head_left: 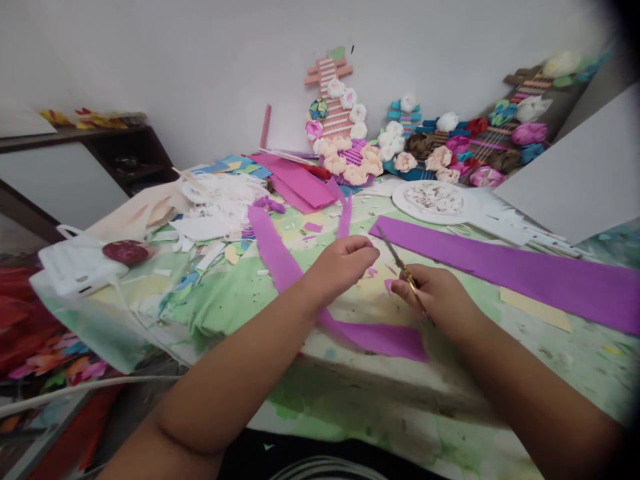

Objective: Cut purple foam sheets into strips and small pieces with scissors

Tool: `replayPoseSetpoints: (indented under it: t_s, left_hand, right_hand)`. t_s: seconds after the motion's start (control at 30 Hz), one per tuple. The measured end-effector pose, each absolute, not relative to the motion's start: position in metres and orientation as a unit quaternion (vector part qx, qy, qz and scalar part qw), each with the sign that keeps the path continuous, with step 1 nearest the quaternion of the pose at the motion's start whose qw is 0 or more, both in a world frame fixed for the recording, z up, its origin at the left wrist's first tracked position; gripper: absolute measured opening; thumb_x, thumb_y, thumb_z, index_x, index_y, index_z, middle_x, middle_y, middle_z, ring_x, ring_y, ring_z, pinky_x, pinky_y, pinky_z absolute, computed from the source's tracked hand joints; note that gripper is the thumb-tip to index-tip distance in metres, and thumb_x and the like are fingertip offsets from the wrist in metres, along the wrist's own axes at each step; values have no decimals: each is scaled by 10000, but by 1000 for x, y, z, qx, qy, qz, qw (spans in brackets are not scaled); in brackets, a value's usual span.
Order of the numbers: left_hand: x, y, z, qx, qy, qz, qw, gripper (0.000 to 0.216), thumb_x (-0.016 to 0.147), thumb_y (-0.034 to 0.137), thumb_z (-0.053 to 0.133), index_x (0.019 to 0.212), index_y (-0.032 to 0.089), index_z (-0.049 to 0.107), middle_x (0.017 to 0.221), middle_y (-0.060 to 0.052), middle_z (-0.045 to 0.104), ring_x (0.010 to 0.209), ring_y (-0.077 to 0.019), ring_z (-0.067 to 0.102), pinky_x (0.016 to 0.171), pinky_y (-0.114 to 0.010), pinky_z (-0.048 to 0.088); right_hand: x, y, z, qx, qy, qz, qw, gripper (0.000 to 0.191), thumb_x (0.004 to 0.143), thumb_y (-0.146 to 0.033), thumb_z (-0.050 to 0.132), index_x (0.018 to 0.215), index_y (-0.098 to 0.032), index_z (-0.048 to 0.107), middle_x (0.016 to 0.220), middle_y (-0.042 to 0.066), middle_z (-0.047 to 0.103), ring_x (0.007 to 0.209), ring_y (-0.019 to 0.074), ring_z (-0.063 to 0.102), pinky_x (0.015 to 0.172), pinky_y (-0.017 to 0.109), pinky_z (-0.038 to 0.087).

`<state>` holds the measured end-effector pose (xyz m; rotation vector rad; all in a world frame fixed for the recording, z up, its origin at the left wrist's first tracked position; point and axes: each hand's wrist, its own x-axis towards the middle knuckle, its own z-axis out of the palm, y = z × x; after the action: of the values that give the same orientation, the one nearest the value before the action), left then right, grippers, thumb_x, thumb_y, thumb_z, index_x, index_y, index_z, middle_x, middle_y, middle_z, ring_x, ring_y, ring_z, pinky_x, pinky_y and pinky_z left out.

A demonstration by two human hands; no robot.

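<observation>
My left hand (pixel 343 263) is closed in a pinch over the table, holding a small purple paper piece near its fingertips. My right hand (pixel 435 297) grips a pair of scissors (pixel 397 259), whose blades point up and left toward the left hand. A long purple crepe paper strip (pixel 283 260) runs under my left wrist and bends along the table's front edge. A narrower purple strip (pixel 344 213) lies just beyond the left hand.
A wide purple paper band (pixel 525 267) crosses the right side. A white round plate (pixel 433 200), pink paper sheets (pixel 300 183), white paper scraps (pixel 220 200) and paper-flower guitars (pixel 345 133) stand behind. A white board (pixel 580 180) leans at right.
</observation>
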<state>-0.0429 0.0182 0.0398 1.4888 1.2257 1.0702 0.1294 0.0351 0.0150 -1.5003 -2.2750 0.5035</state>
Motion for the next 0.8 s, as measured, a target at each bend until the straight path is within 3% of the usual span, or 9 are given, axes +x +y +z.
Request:
replayPoseSetpoints:
  t_s: [0.17, 0.27, 0.4, 0.6, 0.8]
  left_hand:
    - [-42, 23, 34, 603, 494, 421, 464, 84, 658, 188, 424, 608, 171, 489, 583, 28, 479, 532, -73, 459, 514, -201, 395]
    - [-40, 27, 30, 599, 495, 425, 464, 91, 638, 174, 464, 702, 171, 529, 619, 26, 516, 540, -70, 487, 538, -207, 422]
    - [-37, 28, 28, 629, 508, 371, 457, 118, 656, 225, 501, 721, 155, 569, 597, 17, 536, 534, -73, 500, 546, -212, 415]
    - [-32, 26, 25, 668, 505, 320, 443, 145, 681, 261, 482, 641, 150, 568, 492, 34, 478, 478, -68, 449, 508, -208, 369]
    - [-30, 25, 26, 661, 487, 330, 465, 143, 684, 266, 480, 634, 152, 548, 510, 28, 481, 485, -69, 446, 498, -204, 357]
  right_hand:
    - [138, 46, 4, -446, -790, 302, 291, 516, 766, -637, 169, 619, -197, 394, 564, -10, 406, 509, 114, 359, 492, 262, 298]
    - [138, 52, 1, -432, -749, 361, 351, 449, 739, -623, 320, 684, -196, 446, 630, -3, 475, 560, 120, 423, 548, 269, 345]
    - [131, 54, -1, -431, -685, 417, 414, 311, 638, -461, 596, 719, -195, 456, 707, 1, 523, 618, 126, 480, 591, 269, 375]
    - [127, 52, -3, -432, -669, 438, 416, 214, 650, -317, 607, 683, -206, 427, 644, -34, 487, 587, 107, 471, 581, 257, 372]
    - [130, 52, -3, -426, -674, 441, 412, 212, 643, -314, 610, 683, -201, 435, 635, -31, 498, 586, 112, 476, 574, 263, 366]
